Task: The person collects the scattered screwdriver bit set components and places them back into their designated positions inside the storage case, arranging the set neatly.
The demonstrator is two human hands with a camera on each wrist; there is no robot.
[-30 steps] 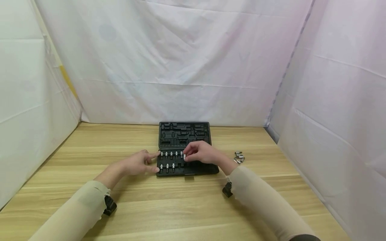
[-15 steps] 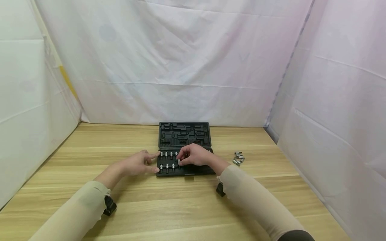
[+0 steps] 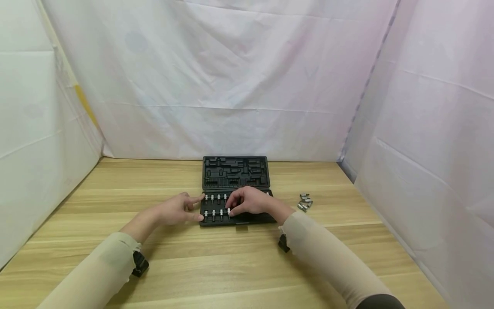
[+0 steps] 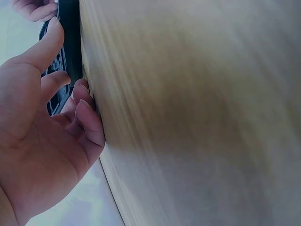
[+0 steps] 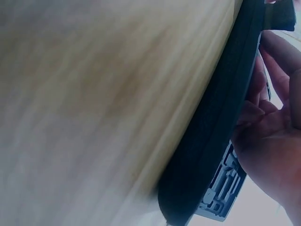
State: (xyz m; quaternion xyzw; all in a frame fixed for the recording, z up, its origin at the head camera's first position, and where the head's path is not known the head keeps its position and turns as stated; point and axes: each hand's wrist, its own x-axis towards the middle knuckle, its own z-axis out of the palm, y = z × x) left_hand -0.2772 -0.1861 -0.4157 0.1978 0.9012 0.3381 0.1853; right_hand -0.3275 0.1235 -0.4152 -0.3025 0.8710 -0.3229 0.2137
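Note:
A black molded tool case (image 3: 239,221) lies unfolded on the table, its bottom tray holding silver bit sockets (image 3: 214,214) in two rows. In the head view, my left hand (image 3: 175,209) rests against the tray's left side, thumb near the front corner and index finger near the back one. The left wrist view has this left hand (image 4: 51,122) with its remaining fingers loosely curled at the table. Between thumb and fingertips my right hand (image 3: 251,201) pinches a bit socket (image 3: 229,211), at the front row's right end. The right wrist view hides that socket behind the case wall (image 5: 211,108).
A small pile of loose bit sockets (image 3: 305,201) lies on the wooden table (image 3: 216,266) right of the case. The case lid (image 3: 235,171), with molded recesses, lies at the back. White cloth (image 3: 231,86) surrounds the table on the back and sides.
My right hand has moved left and slightly toward the front with the bit socket, lowering it into line with the front row. The left hand has stayed at the case's side.

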